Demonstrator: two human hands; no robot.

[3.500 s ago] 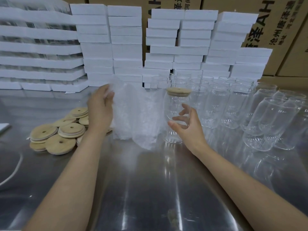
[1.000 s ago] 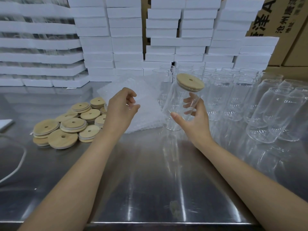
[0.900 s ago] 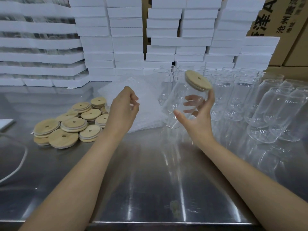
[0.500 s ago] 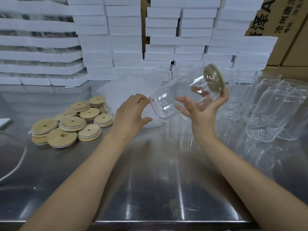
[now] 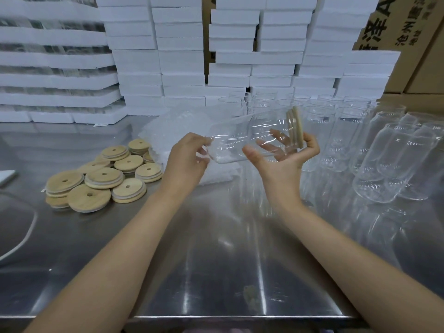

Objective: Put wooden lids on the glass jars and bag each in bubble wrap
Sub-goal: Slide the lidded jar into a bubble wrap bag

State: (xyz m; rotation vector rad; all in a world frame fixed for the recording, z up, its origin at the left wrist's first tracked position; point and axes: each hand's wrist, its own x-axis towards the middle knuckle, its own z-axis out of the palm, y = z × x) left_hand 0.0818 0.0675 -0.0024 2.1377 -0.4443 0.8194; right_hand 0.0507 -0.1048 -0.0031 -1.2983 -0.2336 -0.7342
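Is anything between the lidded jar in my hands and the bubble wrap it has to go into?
Nothing visible does. The jar lies on its side in the right hand, its base toward the bubble wrap on the table just behind it. Only the left hand, holding that base, is there.
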